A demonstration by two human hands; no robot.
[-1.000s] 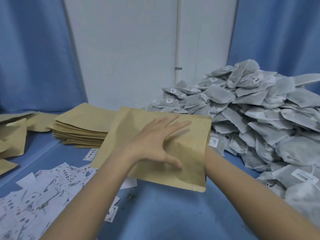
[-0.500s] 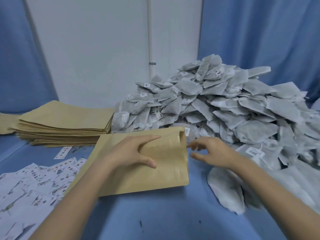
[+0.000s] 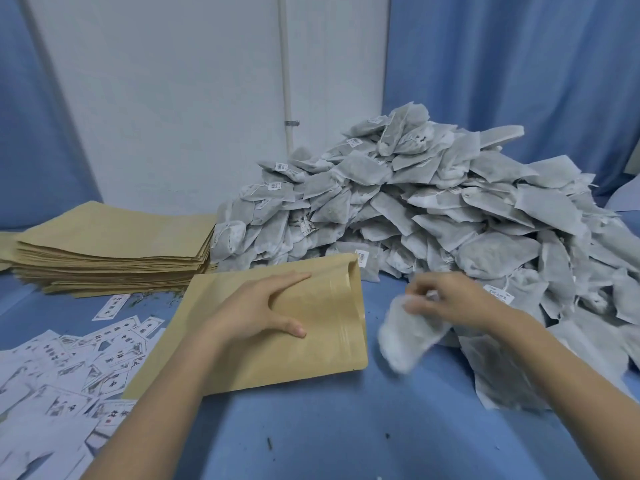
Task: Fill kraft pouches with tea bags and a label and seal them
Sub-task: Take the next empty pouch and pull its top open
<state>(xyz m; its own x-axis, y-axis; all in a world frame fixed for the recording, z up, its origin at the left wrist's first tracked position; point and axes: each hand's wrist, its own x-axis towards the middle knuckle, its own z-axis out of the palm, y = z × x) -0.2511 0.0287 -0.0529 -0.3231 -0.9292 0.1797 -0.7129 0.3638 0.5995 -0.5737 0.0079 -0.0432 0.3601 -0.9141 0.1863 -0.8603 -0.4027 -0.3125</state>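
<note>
Left hand (image 3: pixel 263 311) presses flat, fingers straight, on kraft pouch (image 3: pixel 277 327) lying on blue worktop (image 3: pixel 329 427), mouth facing right. Right hand (image 3: pixel 446 301) pinches tea bag (image 3: pixel 407 341) just beside mouth, nearer hand for insertion.

Two bare forearms are seen, with no sleeve shown on either up to the frame's lower edge. No glove, ring, watch or band is worn on the left hand (image 3: pixel 258 311) or the right hand (image 3: pixel 450 299).
</note>
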